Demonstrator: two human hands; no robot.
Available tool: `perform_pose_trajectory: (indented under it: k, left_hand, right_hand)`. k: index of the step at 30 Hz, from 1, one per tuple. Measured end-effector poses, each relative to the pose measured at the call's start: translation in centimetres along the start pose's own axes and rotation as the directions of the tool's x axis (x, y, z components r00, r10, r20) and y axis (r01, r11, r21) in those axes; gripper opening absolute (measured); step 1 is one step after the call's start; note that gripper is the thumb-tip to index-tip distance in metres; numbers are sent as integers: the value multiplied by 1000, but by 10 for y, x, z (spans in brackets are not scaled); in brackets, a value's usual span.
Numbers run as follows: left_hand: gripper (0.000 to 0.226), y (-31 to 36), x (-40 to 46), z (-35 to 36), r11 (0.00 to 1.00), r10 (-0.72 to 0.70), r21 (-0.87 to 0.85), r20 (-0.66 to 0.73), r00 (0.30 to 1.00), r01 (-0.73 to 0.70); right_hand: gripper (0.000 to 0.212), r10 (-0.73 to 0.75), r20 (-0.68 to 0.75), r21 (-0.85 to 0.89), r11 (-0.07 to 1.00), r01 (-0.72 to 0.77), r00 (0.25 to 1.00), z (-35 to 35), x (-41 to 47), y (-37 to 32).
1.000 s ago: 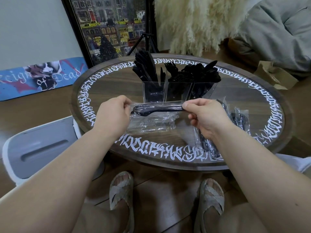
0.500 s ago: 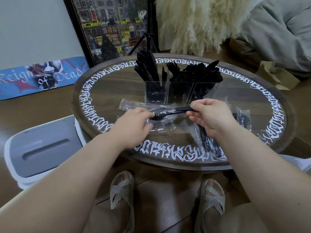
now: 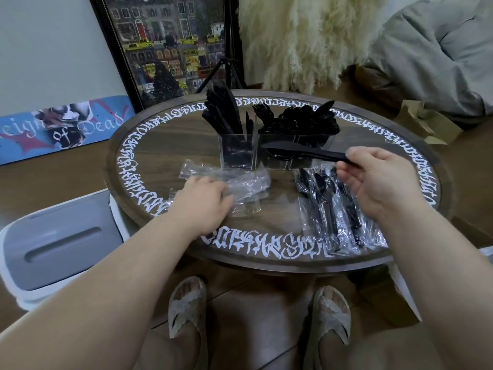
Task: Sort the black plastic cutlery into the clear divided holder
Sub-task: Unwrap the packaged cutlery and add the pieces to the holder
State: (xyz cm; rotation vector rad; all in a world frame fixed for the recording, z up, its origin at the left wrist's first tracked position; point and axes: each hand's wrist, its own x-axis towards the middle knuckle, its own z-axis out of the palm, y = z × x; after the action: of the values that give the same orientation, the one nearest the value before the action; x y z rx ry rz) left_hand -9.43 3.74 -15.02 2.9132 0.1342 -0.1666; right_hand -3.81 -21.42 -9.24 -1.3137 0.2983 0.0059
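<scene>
At the right of the frame the right hand (image 3: 378, 180) pinches the handle end of a black plastic utensil (image 3: 304, 152) between thumb and fingers (image 3: 358, 156), the other digits loosely curled below. The utensil lies nearly level, its head reaching left in front of the clear divided holder (image 3: 237, 153) at upper centre of the round tabletop (image 3: 165, 150); whether it is a spoon or a fork I cannot tell. The holder's compartments hold upright black cutlery. At centre left the left hand (image 3: 202, 201) rests on an empty clear wrapper (image 3: 248, 185), fingers bent onto the plastic. Wrapped black cutlery (image 3: 336, 209) lies beneath the right hand, near the tabletop's front edge.
</scene>
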Motion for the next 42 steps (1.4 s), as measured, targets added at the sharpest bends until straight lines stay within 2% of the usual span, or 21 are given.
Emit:
perform_pose_trajectory:
  k: [2, 3, 4, 5, 6, 7, 9, 11, 14, 16, 18, 21, 24, 28, 32, 40, 42]
  left_hand:
    - [40, 15, -1, -9, 975, -32, -221, -126, 992, 4]
    - [38, 23, -2, -14, 917, -69, -398, -128, 989, 12]
    - [36, 31, -1, -18, 803, -112, -595, -86, 990, 40]
    - [34, 37, 0, -20, 648, -152, -758, -23, 988, 82]
    - [32, 41, 3, -21, 494, -189, -861, 30, 982, 121]
    - [29, 43, 5, -22, 374, -227, -917, 54, 973, 138]
    - [23, 43, 10, -21, 260, -288, -958, 46, 957, 124]
    - [17, 45, 13, -21, 310, -304, -946, -2, 953, 98]
    - [3, 48, 11, -22, 494, -250, -869, -98, 963, 40]
    - [2, 50, 9, -24, 576, -218, -817, -145, 965, 7]
    - [5, 53, 6, -27, 658, -179, -753, -184, 967, -21]
    - [7, 60, 3, -28, 720, -108, -691, -207, 972, -67]
    - [8, 66, 0, -26, 732, -50, -672, -217, 975, -112]
    - [17, 67, -3, -25, 724, -55, -681, -217, 974, -111]
    - [17, 66, -4, -24, 730, -55, -677, -200, 978, -97]
    - [15, 61, 0, -27, 726, -56, -683, -181, 982, -84]
    - [16, 60, 0, -26, 721, -52, -685, -199, 979, -102]
  right_hand:
    - [14, 54, 80, 11, 998, -55, 995, 2, -3, 2]
    - [14, 78, 130, -7, 997, -77, 989, 3, -4, 3]
    - [13, 102, 182, -43, 994, -96, 978, 5, -6, 5]
    - [13, 128, 234, -92, 990, -110, 964, 7, -8, 6]
    - [12, 155, 286, -150, 982, -116, 946, 8, -9, 8]
    - [12, 187, 336, -215, 969, -118, 923, 9, -11, 9]
    - [13, 250, 415, -363, 927, -93, 875, 11, -13, 12]
    - [14, 278, 456, -520, 854, -1, 845, 13, -15, 16]
    - [11, 249, 488, -721, 655, 226, 837, 13, -15, 21]
    - [9, 210, 500, -773, 546, 323, 840, 15, -15, 24]
    - [10, 113, 531, -759, 503, 413, 840, 21, -15, 25]
    - [32, -33, 576, -638, 606, 474, 817, 32, -16, 27]
    - [39, -55, 588, -588, 657, 472, 807, 42, -16, 28]
    - [30, -80, 576, -599, 637, 486, 814, 48, -12, 33]
    - [19, -107, 537, -605, 643, 471, 837, 49, -9, 39]
    - [22, -151, 563, -604, 596, 529, 813, 52, -14, 43]
    - [19, -157, 541, -602, 613, 511, 826, 53, -16, 42]
